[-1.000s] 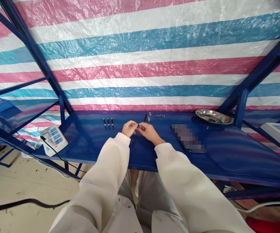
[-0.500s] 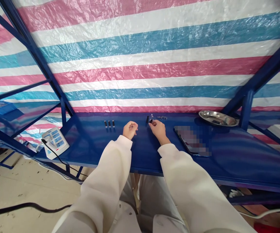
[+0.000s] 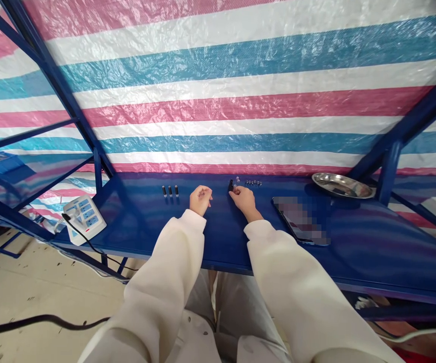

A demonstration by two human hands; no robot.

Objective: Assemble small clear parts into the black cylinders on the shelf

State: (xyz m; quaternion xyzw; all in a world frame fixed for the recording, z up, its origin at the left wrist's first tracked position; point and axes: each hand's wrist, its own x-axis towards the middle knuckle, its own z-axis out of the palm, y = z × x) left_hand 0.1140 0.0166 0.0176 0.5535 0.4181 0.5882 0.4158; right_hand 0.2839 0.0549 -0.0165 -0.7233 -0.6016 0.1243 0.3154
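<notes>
My right hand [image 3: 245, 200] is closed in a pinch at a small black cylinder [image 3: 231, 185] near the back of the blue table. The fingers partly cover the cylinder. A few small clear pieces [image 3: 237, 179] lie just behind these fingertips, and a row of several small shiny metal pieces [image 3: 253, 183] is to their right. Over the table to the left, my left hand [image 3: 200, 198] is curled with its fingers drawn together; whatever may be inside is hidden. Three short black cylinders with silvery lower ends [image 3: 170, 191] stand in a row left of that hand.
A phone [image 3: 299, 222] lies right of my right hand, with a shiny oval metal tray [image 3: 342, 186] behind it. At the table's left end is a white power strip [image 3: 85, 219] with a black cable. Blue frame posts [image 3: 97, 169] rise at both sides before a striped sheet.
My right hand has shifted slightly left with its fingertips at the black cylinder. My left hand has turned a little and stays curled. The view has tilted slightly.
</notes>
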